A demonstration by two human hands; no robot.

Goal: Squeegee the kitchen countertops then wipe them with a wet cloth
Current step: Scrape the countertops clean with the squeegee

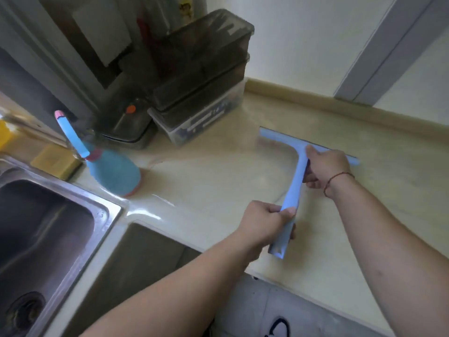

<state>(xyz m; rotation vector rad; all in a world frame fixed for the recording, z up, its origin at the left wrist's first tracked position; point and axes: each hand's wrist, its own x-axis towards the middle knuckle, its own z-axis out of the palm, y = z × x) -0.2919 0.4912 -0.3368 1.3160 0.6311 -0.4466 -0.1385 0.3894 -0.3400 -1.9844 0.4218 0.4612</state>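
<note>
Forearms: both come in from the bottom edge, at 6 and 5 o'clock, and reach forward over the counter.
Left hand (266,221): its fingers are wrapped around the lower end of the handle, near the counter's front edge.
Right hand (326,167): it grasps the upper part of the handle, just under the blade; a thin red cord is around the wrist.
Squeegee (297,177): light blue and T-shaped, it lies at about 2 o'clock of the view, and its blade seems to rest on the countertop (218,181), not far from the back ledge.
Step in hand: I judge it is the squeegee stroke, the first part of the task; I see no wet cloth in use yet.
How to do it well: keep the whole blade flat on the surface with even pressure from both hands, pull in one straight line toward the front edge or toward the sink (48,215), and let the next stroke overlap a little.
Surface: pale beige and glossy, with light reflections near the sink corner; whether it is wet I cannot tell.
Room: a steel sink at 8 o'clock, a blue brush (109,171) and a yellow sponge (54,161) beside it at 10 o'clock, stacked dark plastic boxes (201,79) at 12 o'clock, white wall and a grey frame at 1 o'clock.
</note>
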